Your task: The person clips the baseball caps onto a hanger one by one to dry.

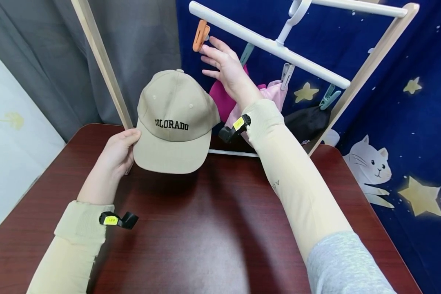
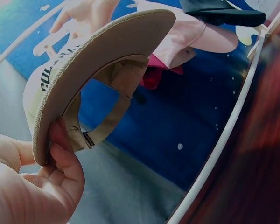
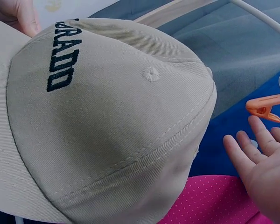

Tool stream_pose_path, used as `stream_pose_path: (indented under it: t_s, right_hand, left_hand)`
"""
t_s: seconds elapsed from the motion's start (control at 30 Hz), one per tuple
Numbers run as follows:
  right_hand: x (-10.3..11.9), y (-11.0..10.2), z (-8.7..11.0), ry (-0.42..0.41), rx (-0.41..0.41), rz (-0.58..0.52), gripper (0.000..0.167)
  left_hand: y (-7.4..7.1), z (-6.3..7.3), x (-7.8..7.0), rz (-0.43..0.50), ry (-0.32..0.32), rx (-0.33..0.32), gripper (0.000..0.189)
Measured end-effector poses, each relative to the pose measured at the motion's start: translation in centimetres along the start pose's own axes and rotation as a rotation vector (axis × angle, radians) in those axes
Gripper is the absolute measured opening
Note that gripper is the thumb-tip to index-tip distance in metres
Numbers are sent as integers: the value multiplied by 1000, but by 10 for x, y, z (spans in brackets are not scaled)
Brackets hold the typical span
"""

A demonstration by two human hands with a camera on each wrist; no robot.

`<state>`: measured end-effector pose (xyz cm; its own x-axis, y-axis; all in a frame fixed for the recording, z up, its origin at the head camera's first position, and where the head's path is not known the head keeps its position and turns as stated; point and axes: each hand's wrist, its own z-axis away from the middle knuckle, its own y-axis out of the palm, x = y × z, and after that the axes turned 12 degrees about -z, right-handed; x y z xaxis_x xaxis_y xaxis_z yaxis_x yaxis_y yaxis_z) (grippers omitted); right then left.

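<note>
My left hand (image 1: 119, 151) pinches the brim edge of a beige baseball cap (image 1: 176, 106) marked COLORADO, thumb on top and fingers beneath. In the left wrist view the cap's (image 2: 107, 60) underside and back strap show. My right hand (image 1: 229, 69) is raised beside an orange clothespin (image 1: 201, 36) at the left end of a white clip hanger (image 1: 257, 40). Its fingers are spread and fairly straight, with fingertips at the clothespin (image 3: 266, 107); whether they touch it I cannot tell. The cap hangs in the air below and left of that clothespin.
A pink cap (image 1: 275, 96), a magenta cap (image 1: 222, 100) and a black cap (image 1: 306, 124) hang from the hanger's other clips. A wooden rack post (image 1: 104, 65) stands at left, another (image 1: 375, 57) at right. Below is a dark red table (image 1: 191, 228).
</note>
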<state>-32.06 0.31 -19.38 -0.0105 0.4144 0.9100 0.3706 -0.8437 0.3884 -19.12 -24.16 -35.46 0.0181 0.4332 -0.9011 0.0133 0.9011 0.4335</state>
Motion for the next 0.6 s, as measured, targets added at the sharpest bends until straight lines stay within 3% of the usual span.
stream_pose_path:
  t_s: [0.6]
  right_hand:
    - [2, 9, 1, 19, 12, 119, 46]
  left_hand:
    - [-2, 5, 3, -4, 5, 21, 24]
